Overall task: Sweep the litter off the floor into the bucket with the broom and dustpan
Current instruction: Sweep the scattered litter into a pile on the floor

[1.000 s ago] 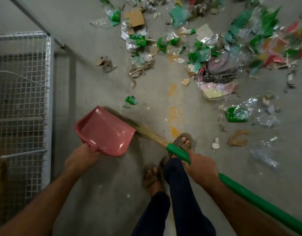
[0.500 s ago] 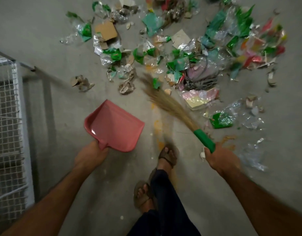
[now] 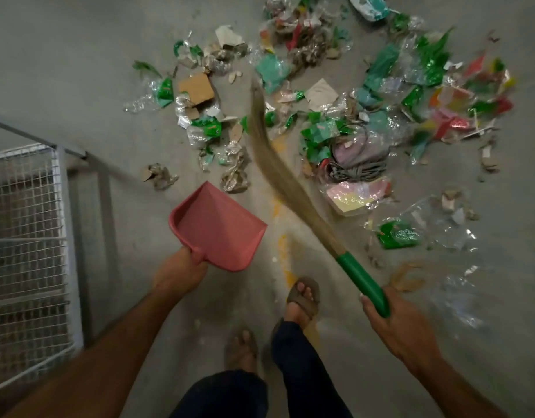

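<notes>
My left hand [image 3: 180,271] grips the handle of a pink dustpan [image 3: 216,226], held empty just above the floor with its mouth toward the litter. My right hand [image 3: 392,324] grips the green handle of a grass broom [image 3: 278,164]. Its long bristles reach up and left into the litter [image 3: 335,122], their tip near a teal wrapper. The litter is a wide spread of green and clear plastic wrappers, cardboard scraps, paper and a coil of grey cord on the grey floor ahead. No bucket is in view.
A wire-mesh metal cage [image 3: 28,251] with a grey frame stands at the left, close to my left arm. My sandalled feet [image 3: 302,297] stand on the concrete between both arms. Yellow paint marks [image 3: 282,242] run along the floor.
The broom swung from behind the dustpan at the left over to the right and now reaches forward into the litter. I stepped closer to the pile; the dustpan stayed in my left hand.
</notes>
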